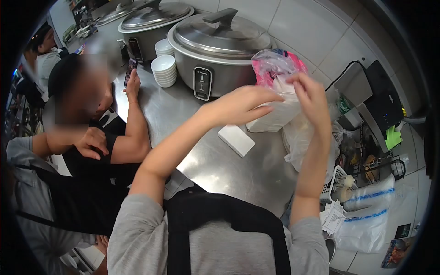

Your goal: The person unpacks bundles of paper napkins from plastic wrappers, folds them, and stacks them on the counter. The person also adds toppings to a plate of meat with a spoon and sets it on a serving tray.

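My left hand (245,104) reaches in from the left with its fingers stretched out and the thumb apart, close to a white stack (271,120) that looks like paper napkins. My right hand (310,94) is bent over the stack's far right side, its fingertips curled together; what they pinch, if anything, is blurred. Just behind the fingers lies a pink and clear plastic bag (268,64), crumpled, with something white at its opening. Nearer to me, a smaller white block (236,140), perhaps folded napkins, lies flat on the steel table (215,176).
Large rice cookers (217,48) line the wall, with stacked white bowls (164,71) beside them. At left a person (82,101) holds a phone (130,72). On the right are a black Epson printer (385,107), clear bags (305,137) and a white basket (337,181).
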`<state>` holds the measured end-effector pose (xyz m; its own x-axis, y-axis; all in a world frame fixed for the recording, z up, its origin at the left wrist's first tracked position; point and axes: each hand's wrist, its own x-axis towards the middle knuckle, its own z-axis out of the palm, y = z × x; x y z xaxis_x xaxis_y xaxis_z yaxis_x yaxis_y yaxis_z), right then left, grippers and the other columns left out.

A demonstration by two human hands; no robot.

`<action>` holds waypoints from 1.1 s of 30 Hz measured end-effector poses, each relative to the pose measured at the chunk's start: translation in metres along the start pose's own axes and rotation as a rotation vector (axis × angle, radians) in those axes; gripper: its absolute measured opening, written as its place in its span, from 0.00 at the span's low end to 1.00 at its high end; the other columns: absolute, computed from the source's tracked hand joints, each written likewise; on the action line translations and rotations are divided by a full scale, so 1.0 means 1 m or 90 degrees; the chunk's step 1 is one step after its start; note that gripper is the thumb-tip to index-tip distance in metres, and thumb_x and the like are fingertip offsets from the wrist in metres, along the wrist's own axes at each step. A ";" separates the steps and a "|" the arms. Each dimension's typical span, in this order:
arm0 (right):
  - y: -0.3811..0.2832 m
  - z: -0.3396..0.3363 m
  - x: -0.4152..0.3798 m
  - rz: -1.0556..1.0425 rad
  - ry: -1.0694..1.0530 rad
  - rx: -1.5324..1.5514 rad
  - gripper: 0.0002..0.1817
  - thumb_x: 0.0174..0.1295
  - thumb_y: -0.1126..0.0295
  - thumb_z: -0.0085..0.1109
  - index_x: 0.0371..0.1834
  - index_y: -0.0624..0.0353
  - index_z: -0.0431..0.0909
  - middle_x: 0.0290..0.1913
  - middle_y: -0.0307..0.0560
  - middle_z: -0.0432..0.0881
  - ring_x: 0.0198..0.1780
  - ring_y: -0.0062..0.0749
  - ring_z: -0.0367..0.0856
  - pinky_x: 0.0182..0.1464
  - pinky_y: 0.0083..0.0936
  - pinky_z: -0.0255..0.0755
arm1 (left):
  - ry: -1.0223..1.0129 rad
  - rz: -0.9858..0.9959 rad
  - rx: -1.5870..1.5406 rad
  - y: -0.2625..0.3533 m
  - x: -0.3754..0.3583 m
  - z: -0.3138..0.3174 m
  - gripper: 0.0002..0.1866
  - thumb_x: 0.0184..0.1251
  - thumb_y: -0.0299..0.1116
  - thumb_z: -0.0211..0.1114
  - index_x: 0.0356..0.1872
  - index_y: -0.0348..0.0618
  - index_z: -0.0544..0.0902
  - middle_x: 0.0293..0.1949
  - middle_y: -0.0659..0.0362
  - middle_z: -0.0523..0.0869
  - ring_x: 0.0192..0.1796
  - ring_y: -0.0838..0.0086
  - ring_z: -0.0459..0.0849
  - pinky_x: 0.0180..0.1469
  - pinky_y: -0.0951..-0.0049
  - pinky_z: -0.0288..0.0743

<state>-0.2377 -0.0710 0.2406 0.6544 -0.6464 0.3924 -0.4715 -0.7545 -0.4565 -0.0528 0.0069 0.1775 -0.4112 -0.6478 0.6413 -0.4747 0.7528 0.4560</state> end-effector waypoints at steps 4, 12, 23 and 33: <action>0.024 0.119 -0.063 -0.068 -0.148 0.168 0.13 0.57 0.68 0.53 0.43 0.62 0.73 0.40 0.52 0.78 0.43 0.42 0.77 0.46 0.34 0.69 | 0.082 -0.382 -0.351 -0.002 -0.117 0.032 0.16 0.67 0.33 0.52 0.51 0.37 0.75 0.43 0.57 0.81 0.45 0.74 0.79 0.47 0.74 0.72; 0.090 0.265 -0.111 -0.088 -0.112 -0.108 0.26 0.50 0.75 0.56 0.56 0.65 0.66 0.60 0.59 0.67 0.63 0.48 0.63 0.61 0.36 0.63 | 0.094 -0.693 -0.493 -0.019 -0.205 0.101 0.17 0.67 0.35 0.52 0.54 0.39 0.73 0.47 0.58 0.79 0.47 0.77 0.78 0.50 0.78 0.70; 0.101 0.239 -0.085 0.005 -0.209 0.141 0.18 0.53 0.76 0.55 0.50 0.64 0.74 0.52 0.60 0.74 0.51 0.52 0.75 0.53 0.36 0.68 | 0.011 -0.731 -0.595 -0.014 -0.215 0.119 0.18 0.68 0.37 0.53 0.55 0.40 0.73 0.48 0.60 0.79 0.47 0.79 0.78 0.49 0.78 0.71; 0.072 0.224 -0.086 0.059 -0.095 0.009 0.26 0.46 0.85 0.46 0.54 0.63 0.68 0.49 0.65 0.74 0.48 0.57 0.74 0.50 0.41 0.68 | 0.211 -0.730 -0.699 -0.022 -0.185 0.137 0.26 0.65 0.40 0.57 0.61 0.41 0.64 0.54 0.58 0.75 0.53 0.75 0.75 0.54 0.75 0.69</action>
<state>-0.1958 -0.0442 -0.0048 0.6896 -0.6879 0.2263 -0.5259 -0.6906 -0.4965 -0.0729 0.0939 -0.0358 -0.0051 -0.9551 -0.2963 0.4173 -0.2713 0.8673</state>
